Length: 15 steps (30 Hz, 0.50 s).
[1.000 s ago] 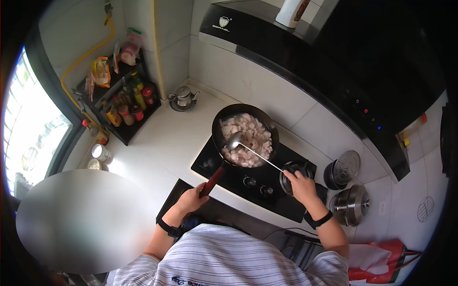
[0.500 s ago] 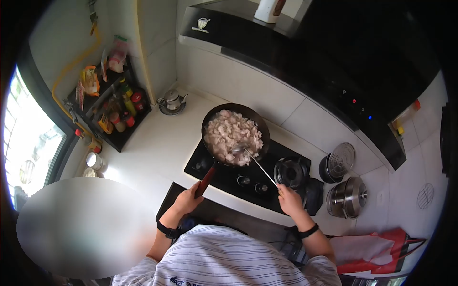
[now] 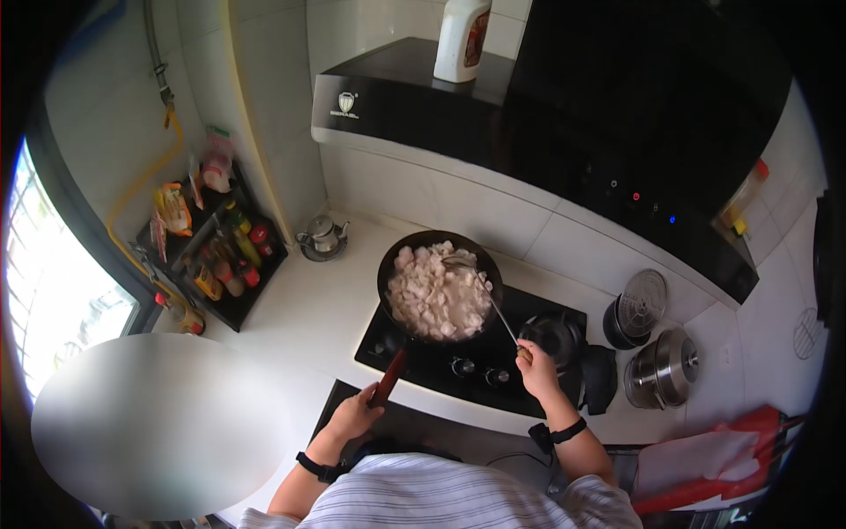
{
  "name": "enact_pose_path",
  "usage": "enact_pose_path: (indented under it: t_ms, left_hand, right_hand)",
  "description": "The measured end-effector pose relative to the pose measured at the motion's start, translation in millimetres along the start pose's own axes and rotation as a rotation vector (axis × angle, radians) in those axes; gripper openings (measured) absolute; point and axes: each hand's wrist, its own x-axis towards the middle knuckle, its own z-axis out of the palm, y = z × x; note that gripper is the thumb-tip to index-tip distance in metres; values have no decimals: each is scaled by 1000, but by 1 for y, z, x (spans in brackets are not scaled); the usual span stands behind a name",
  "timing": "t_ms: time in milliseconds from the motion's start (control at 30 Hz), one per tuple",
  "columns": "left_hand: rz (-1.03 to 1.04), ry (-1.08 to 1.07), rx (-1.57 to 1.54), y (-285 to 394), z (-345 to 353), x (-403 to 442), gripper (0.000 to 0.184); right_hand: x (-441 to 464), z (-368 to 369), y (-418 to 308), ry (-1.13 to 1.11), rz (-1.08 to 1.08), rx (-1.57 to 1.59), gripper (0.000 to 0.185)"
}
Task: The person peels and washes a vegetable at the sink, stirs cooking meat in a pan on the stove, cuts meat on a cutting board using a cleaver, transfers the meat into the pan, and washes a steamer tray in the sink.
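A dark wok sits on the left side of the black gas stove, full of pale chunks of meat in some cloudy liquid. My left hand is closed round the end of its reddish-brown handle. In my right hand is the wooden grip of a long metal ladle. The ladle's head rests among the meat at the far right part of the wok, partly covered by it.
A range hood with a white bottle on top overhangs the stove. Left stand a small metal pot and a spice rack. Right are a second burner, a steel pot and a red bag.
The ladle's head has moved from the near right part of the wok to its far side, through the meat. My left hand keeps its hold; the whole view has shifted.
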Motion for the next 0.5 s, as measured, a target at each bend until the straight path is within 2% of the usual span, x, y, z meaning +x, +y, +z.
enact_pose_path:
  t_ms: [100, 167, 233, 300, 333, 367, 400, 433, 467, 500]
  left_hand:
    - [3, -2, -53, 3, -7, -10, 61]
    - [-72, -42, -101, 9, -13, -14, 53]
    - [-35, -15, -41, 7, -15, -20, 48]
    - [47, 57, 0, -1, -14, -19, 41]
    - [98, 75, -2, -9, -11, -19, 38]
    - [55, 82, 46, -5, -14, -21, 34]
    - [27, 101, -78, -35, -4, -13, 26]
    - [-88, 50, -85, -34, -8, -15, 27]
    - [-55, 37, -85, -23, -17, -24, 20]
    - [-42, 29, -93, -19, -19, -29, 15]
  right_hand:
    - [9, 9, 0, 58, -18, 8, 35]
    - [11, 19, 2, 82, 1, -35, 35]
    - [16, 35, 11, 103, 72, -122, 34]
    - [18, 55, 34, 25, 157, -13, 31]
    - [18, 79, 59, 82, 109, 76, 31]
    - [9, 77, 45, -51, 262, 434, 33]
    - [2, 66, 13, -132, 493, 747, 35]
    - [-3, 60, -5, -212, 605, 899, 37]
    - [0, 71, -1, -255, 641, 1139, 39]
    - [3, 76, -3, -269, 673, 1226, 29]
